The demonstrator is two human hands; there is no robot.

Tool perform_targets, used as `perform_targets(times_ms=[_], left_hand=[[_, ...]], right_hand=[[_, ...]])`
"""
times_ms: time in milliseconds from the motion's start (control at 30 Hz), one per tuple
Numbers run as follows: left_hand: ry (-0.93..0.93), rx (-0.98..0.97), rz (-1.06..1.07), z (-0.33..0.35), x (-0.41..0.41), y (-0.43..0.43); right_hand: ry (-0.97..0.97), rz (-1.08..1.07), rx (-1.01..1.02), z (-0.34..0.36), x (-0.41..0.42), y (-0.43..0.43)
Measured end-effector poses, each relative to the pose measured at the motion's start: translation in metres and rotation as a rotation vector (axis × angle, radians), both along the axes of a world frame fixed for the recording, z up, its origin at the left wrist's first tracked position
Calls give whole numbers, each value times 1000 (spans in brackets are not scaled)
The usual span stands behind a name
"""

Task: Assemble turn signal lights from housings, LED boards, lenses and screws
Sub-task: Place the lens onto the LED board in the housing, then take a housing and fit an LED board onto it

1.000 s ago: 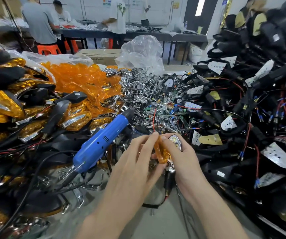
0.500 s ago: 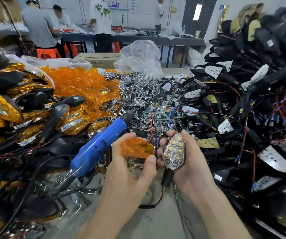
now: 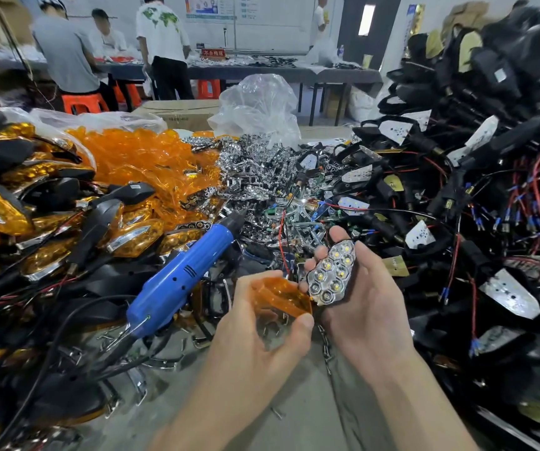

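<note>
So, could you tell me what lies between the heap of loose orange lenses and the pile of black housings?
In the head view, a heap of chrome parts lies there, with loose wires.

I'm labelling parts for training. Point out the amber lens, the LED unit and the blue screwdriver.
amber lens (image 3: pixel 281 297): head view, middle of its orange face.
LED unit (image 3: pixel 332 271): head view, centre of its reflector face.
blue screwdriver (image 3: pixel 180 276): head view, middle of its blue body.
</note>
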State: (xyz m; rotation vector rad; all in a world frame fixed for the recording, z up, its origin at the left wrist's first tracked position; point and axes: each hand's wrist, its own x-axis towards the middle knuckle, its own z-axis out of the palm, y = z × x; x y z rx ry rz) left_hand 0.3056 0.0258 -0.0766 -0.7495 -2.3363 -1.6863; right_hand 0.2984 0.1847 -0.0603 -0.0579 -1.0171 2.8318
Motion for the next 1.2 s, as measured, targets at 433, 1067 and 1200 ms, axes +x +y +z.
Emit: perform_targets(times_ms=[433,1067,1200], left_hand=[[-14,-44,-8,-1,-1,-2],[-11,-81,-29,-11,-8,-2],[-40,-118,-52,-18,-12,-2]], right_hand=[[55,27,87,-5,1,2],[69,22,356,-7,5,-7],[58,-9,460,-12,3,-14]])
